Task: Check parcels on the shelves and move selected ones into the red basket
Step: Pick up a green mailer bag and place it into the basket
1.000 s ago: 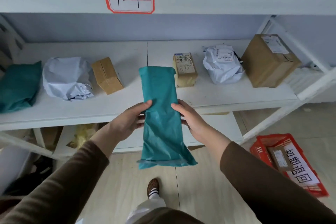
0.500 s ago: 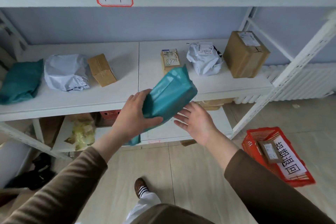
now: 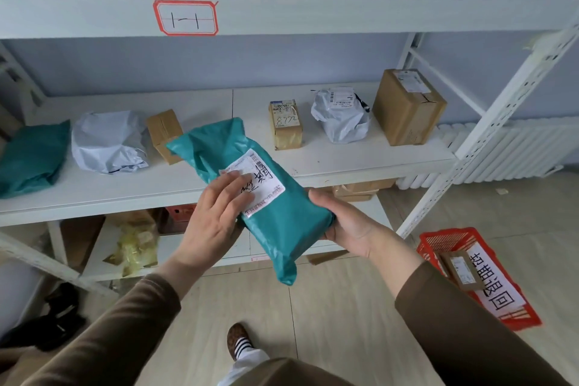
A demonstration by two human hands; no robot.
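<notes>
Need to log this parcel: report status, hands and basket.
Left hand flat on teal parcel, fingers over its label. Right hand grips its lower end. Red basket on floor at right, path open.

Soft, even daylight, faint shadows. Wide-angle lens bends the shelf edges; corners look slightly smeared.

The white middle shelf carries a teal bag, a white bag, a small box, a labelled box, another white bag and a large carton; the red basket sits on the tiled floor
</notes>
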